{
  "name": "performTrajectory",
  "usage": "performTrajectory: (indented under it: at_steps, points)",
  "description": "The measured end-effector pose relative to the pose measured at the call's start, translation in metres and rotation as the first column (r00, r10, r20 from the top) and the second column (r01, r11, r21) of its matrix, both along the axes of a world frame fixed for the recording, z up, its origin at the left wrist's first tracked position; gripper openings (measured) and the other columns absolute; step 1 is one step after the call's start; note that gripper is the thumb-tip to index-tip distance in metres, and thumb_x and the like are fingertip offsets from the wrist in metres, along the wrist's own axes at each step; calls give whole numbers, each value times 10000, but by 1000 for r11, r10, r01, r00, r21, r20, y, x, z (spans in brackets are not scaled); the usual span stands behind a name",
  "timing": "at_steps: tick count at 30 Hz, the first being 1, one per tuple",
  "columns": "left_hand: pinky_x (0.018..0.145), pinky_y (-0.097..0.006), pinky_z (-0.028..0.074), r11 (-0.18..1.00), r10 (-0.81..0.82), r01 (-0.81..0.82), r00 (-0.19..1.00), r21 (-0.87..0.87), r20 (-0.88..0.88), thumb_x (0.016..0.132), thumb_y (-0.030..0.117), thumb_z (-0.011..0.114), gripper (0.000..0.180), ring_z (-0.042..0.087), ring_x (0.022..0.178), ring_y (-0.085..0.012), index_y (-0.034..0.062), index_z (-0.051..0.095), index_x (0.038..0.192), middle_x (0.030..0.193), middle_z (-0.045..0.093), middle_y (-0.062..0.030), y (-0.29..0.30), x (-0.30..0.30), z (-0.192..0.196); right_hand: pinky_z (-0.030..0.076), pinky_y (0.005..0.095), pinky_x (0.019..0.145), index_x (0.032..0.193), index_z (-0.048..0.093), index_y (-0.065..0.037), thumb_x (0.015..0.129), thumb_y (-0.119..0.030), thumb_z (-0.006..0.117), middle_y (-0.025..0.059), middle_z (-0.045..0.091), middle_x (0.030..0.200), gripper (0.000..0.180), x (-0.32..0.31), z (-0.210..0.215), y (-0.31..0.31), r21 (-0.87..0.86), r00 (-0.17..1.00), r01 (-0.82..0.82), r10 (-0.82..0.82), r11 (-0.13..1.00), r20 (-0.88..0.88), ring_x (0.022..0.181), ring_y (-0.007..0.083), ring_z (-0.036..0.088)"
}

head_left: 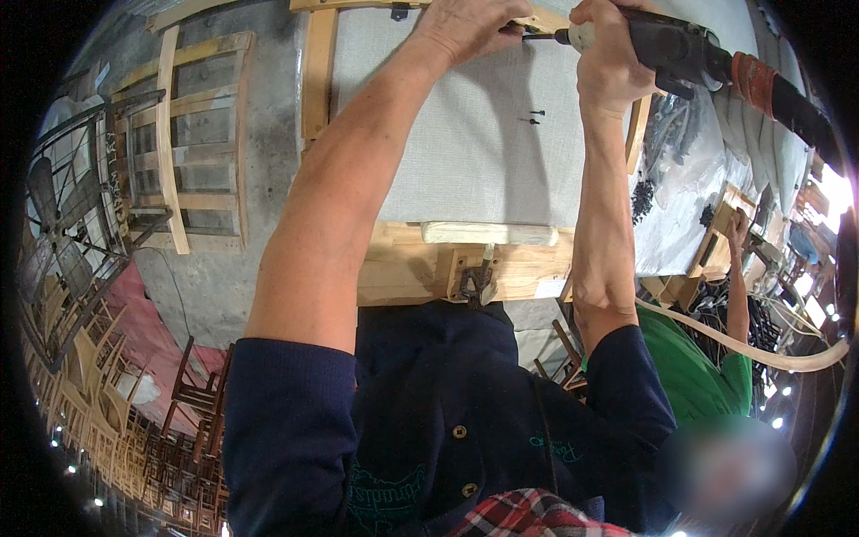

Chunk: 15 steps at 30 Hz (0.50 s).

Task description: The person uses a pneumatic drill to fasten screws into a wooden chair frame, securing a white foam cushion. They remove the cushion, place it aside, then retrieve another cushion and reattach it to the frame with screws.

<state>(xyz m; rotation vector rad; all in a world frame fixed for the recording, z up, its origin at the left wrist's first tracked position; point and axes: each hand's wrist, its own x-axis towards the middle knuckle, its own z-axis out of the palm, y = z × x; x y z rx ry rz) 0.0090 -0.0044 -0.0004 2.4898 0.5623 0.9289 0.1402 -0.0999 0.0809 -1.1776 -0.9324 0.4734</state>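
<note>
A black power screwdriver lies sideways in my right hand, my fingers wrapped around its front end. Its thin bit points left. My left hand is closed in a pinch at the tip of the bit, by a wooden edge; whatever the fingertips hold is too small to make out. Beneath both hands is a panel covered in light grey fabric. Two small dark screws rest on the fabric between my forearms.
A wooden workbench edge with a metal clamp and pale wooden bar is close to my body. Clear plastic with black hardware lies right. A co-worker in green works nearby. Wooden frames and chairs stand left.
</note>
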Motion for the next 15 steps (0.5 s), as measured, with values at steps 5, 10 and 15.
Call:
performTrajectory:
  at_steps: [5, 10, 15]
  points:
    - [852, -387, 524, 1000, -2, 2, 1000, -20, 6, 712, 146, 827, 297, 577, 927, -258, 146, 676, 968, 953, 628, -8, -1, 2, 1, 397, 220, 543, 1174, 539, 3, 977, -35, 601, 69, 637, 782, 211, -7, 2, 2, 243, 873, -102, 204, 965, -444, 595, 67, 487]
    - [856, -382, 526, 1000, 15, -15, 1000, 1, -12, 721, 137, 820, 288, 576, 924, -255, 148, 679, 973, 941, 631, -6, -2, 0, 4, 401, 224, 534, 1168, 548, 10, 962, -20, 588, 73, 634, 776, 212, -4, 7, 0, -23, 998, 48, -47, 999, 42, 587, 67, 486]
    - [863, -382, 525, 1000, 16, -16, 999, 1, -39, 721, 134, 815, 289, 575, 928, -254, 149, 689, 982, 945, 640, -5, -2, -1, 7, 407, 230, 525, 1165, 560, 15, 942, 1, 591, 72, 629, 761, 225, -11, 12, 1, -30, 995, 50, -53, 998, -85, 580, 73, 495]
